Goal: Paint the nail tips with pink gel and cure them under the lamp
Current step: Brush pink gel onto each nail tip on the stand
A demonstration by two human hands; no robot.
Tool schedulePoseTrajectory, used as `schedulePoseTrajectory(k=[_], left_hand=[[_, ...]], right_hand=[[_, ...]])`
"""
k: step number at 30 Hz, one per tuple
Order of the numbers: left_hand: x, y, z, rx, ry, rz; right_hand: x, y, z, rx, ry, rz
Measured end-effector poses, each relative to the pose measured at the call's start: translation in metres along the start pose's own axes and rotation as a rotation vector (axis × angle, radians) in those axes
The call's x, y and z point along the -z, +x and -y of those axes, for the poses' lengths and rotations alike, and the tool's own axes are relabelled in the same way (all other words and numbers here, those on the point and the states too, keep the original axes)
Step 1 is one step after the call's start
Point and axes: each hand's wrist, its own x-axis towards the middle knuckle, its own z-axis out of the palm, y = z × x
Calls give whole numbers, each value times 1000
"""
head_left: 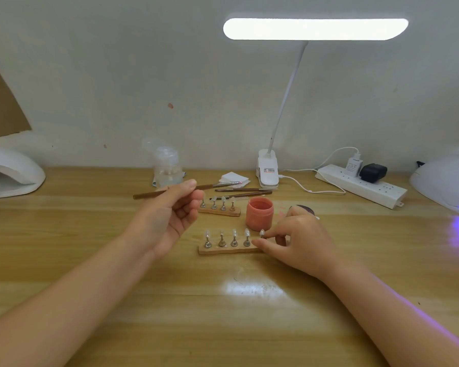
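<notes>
Nail tips (233,232) stand in a row on small metal stands on the near wooden strip (228,251), mid-counter, just in front of the pink gel jar (259,213). Right hand (293,241) is down at that strip's right end, grip pinched on the last stand (262,233), the other fingers resting on the counter (223,313). Left hand (170,213) is raised, grip curled round a brown brush (154,193), its tip pointing right above the far strip (220,210) of tips. Two more brushes (243,192) lie just behind that. Open wood runs wide in front of both forearms, right to the near edge. Left edge: a white curing lamp (10,173). Right edge: a second lamp (445,181), glowing purple underneath. Along the white wall sit a clear bottle (167,165), white pads (233,178), a lit clip lamp (268,170) and a power strip (361,185).
</notes>
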Motion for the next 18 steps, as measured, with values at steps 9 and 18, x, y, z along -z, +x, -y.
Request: schedulePoseTrajectory(k=[9, 18], left_hand=[[2, -19, 18, 36, -198, 27], [-1, -24, 21, -20, -238, 50]], right_hand=[[-3, -4, 11, 126, -123, -80], [12, -8, 16, 42, -122, -137]])
